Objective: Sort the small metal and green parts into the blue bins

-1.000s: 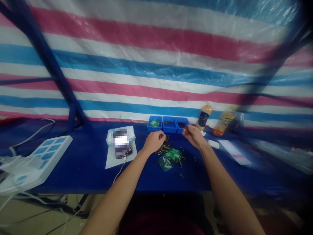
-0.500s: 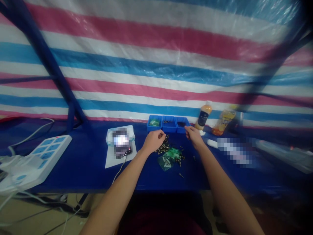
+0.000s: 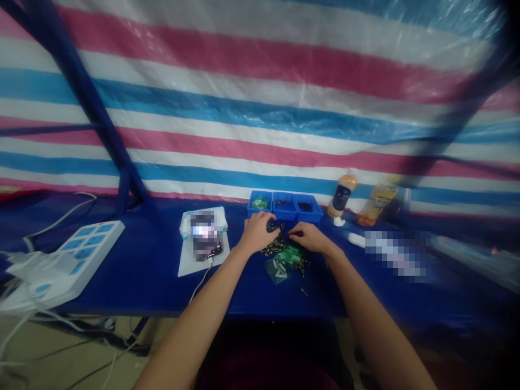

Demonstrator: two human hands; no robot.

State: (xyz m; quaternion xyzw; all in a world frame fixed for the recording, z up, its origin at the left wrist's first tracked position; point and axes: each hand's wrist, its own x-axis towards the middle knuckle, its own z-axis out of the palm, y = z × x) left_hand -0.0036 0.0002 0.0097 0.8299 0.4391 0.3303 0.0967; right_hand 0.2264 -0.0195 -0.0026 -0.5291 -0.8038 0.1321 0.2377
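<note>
My left hand [image 3: 259, 233] is at the left side of a pile of small brass-coloured metal parts [image 3: 273, 247], thumb and fingers apart in a curve over it. Just right of the pile is my right hand [image 3: 311, 237], its fingertips drawn together; anything between them is too small to make out. Close below the hands lie green plastic bags [image 3: 291, 253] and a clear bag with white pieces [image 3: 277, 269]. Behind the hands stand three blue bins: the left bin [image 3: 260, 212] holds a green bag, the middle bin [image 3: 284, 215] metal parts, the right bin [image 3: 309, 216] dark small pieces.
A lit phone [image 3: 205, 233] lies on white paper [image 3: 187, 265] at left, its cable running forward. Farther left is a white power strip [image 3: 95, 257]. Two drink bottles, one dark-labelled [image 3: 342, 195] and one yellow-labelled [image 3: 376, 203], stand at back right. A loose metal part [image 3: 304, 292] lies near the front.
My right hand has moved from the right blue bin down and left to the pile. My left hand's thumb and fingers have spread apart. The view has shifted slightly.
</note>
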